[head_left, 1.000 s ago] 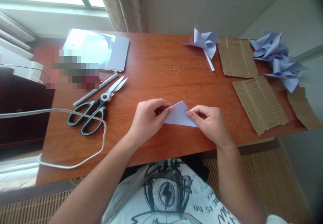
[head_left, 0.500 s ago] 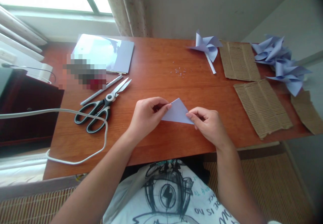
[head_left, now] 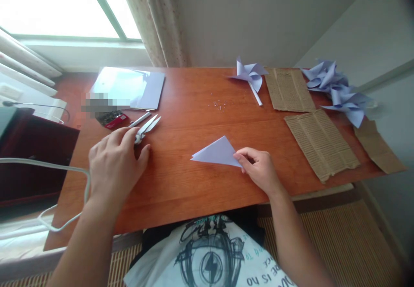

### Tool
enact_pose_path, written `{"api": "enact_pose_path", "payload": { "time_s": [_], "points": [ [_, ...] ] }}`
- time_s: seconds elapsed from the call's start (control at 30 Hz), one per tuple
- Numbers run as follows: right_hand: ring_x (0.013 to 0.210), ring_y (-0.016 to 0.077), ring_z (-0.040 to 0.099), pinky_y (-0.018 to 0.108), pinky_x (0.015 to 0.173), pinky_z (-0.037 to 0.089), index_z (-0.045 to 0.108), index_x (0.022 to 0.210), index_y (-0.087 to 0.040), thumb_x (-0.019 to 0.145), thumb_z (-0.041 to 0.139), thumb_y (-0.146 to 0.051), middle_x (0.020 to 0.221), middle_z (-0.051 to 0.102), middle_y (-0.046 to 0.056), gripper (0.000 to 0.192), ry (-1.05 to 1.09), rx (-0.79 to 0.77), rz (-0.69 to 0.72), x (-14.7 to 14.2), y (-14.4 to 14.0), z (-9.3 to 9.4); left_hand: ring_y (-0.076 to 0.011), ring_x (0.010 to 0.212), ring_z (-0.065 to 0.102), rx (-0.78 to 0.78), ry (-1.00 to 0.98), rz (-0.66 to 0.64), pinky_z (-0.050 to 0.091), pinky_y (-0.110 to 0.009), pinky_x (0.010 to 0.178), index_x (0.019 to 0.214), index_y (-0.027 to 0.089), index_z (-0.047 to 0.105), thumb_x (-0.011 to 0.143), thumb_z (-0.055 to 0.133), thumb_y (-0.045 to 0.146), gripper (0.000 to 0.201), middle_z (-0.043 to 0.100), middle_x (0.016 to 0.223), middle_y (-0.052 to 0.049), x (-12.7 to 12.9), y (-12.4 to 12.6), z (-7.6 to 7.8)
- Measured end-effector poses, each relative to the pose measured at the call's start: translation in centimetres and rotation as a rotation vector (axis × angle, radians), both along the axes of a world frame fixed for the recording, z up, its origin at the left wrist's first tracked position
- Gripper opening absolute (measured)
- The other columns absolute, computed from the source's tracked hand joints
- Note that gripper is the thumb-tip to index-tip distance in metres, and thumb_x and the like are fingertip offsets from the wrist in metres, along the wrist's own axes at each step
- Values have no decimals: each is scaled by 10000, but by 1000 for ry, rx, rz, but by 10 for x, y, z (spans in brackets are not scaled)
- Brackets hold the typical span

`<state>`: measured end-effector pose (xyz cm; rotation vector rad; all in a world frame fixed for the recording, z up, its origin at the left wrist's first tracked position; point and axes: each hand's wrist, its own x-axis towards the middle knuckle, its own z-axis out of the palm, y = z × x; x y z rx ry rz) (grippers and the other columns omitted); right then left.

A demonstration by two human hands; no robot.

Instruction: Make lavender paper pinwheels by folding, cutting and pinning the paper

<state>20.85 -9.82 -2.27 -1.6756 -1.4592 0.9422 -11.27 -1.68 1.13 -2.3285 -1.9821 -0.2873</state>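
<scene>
In my right hand (head_left: 259, 168), thumb and fingers pinch the right corner of a pale lilac sheet of paper (head_left: 216, 152), folded into a triangle. Its free left tip points left and shows two layers slightly apart. Over on the left, my left hand (head_left: 113, 160) is spread above the scissors (head_left: 148, 128), thumb apart from the fingers. The scissors' partly parted blades stick out past the fingertips, while the handles are hidden beneath the hand. Whether the fingers touch the handles, I cannot tell.
Beyond the paper lie small scattered shiny bits (head_left: 220, 105) and a paper pinwheel (head_left: 250, 75) on a white stick. More pinwheels (head_left: 349, 104) rest at the right by cardboard pieces (head_left: 321, 142). A glossy folder (head_left: 152, 91), a rolled paper stick (head_left: 140, 119) and a white cable (head_left: 87, 183) occupy the left.
My left hand has let go of the folded paper and moved left over the scissors. The right hand still pinches the paper. The view has tilted upward slightly.
</scene>
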Motion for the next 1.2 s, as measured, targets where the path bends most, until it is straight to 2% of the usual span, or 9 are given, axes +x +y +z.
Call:
{"api": "enact_pose_path", "payload": {
  "time_s": [0.33, 0.4, 0.5, 0.6, 0.7, 0.8, 0.9, 1.07, 1.2],
  "points": [
    [546, 137, 578, 251, 531, 417, 707, 774, -200, 926, 667, -495, 609, 626, -18, 334, 183, -7, -21, -3, 0, -3, -334, 1047, 674, -99, -159, -70, 499, -401, 792, 1194, 224, 636, 961, 552, 369, 287, 679, 1250, -111, 6, 7, -2],
    [527, 127, 570, 240, 513, 423, 702, 779, -198, 906, 693, -497, 603, 620, -26, 325, 315, -19, -71, -5, 0, -3, -269, 946, 685, -88, -374, -113, 501, -378, 784, 1260, 249, 592, 946, 585, 350, 330, 670, 1236, -101, 15, 7, -1],
    [476, 103, 519, 220, 480, 410, 676, 752, -198, 895, 712, -493, 542, 573, -48, 330, 535, 6, -158, -16, 2, -2, -148, 720, 636, -227, -954, -197, 504, -299, 689, 1367, 288, 461, 930, 630, 339, 471, 655, 1118, -50, 37, 6, 1],
    [445, 82, 473, 199, 447, 371, 656, 737, -198, 883, 733, -482, 507, 538, -67, 328, 717, 58, -237, -33, 7, -2, -125, 708, 580, -395, -1297, -185, 453, -236, 660, 1031, 219, 609, 933, 642, 348, 165, 630, 854, -4, 65, 4, 3],
    [449, 69, 475, 183, 448, 366, 655, 749, -201, 892, 729, -475, 516, 537, -75, 318, 795, 139, -322, -47, 13, -2, -139, 757, 595, -663, -1492, -187, 455, -230, 703, 992, 185, 699, 856, 749, 337, 210, 663, 836, -14, 92, -1, 5],
    [460, 69, 503, 180, 457, 385, 663, 768, -203, 905, 716, -466, 535, 557, -73, 302, 740, 186, -370, -55, 15, 1, -179, 871, 648, -818, -1662, -228, 480, -262, 812, 1075, 198, 734, 807, 804, 349, 316, 740, 1006, -52, 112, -8, 4],
    [488, 87, 548, 196, 483, 422, 676, 793, -205, 925, 690, -464, 564, 602, -59, 291, 587, 195, -364, -59, 13, 6, -202, 867, 676, -834, -1726, -202, 500, -282, 835, 994, 181, 757, 785, 827, 410, 318, 769, 961, -62, 126, -13, 1],
    [575, 109, 597, 229, 578, 443, 687, 798, -203, 945, 675, -408, 627, 650, -38, 253, 293, 259, -318, -60, 6, 12, -151, 740, 668, -812, -1808, -36, 525, -237, 715, 878, 158, 750, 788, 830, 428, 296, 756, 843, -39, 139, -12, 0],
    [659, 129, 625, 239, 642, 480, 683, 848, -215, 996, 587, -393, 706, 670, -21, 251, 403, 245, -256, -65, 1, 7, -115, 645, 648, -784, -1865, 39, 515, -201, 612, 888, 141, 738, 755, 863, 379, 300, 741, 798, -25, 139, -5, 6]
  ]
}}
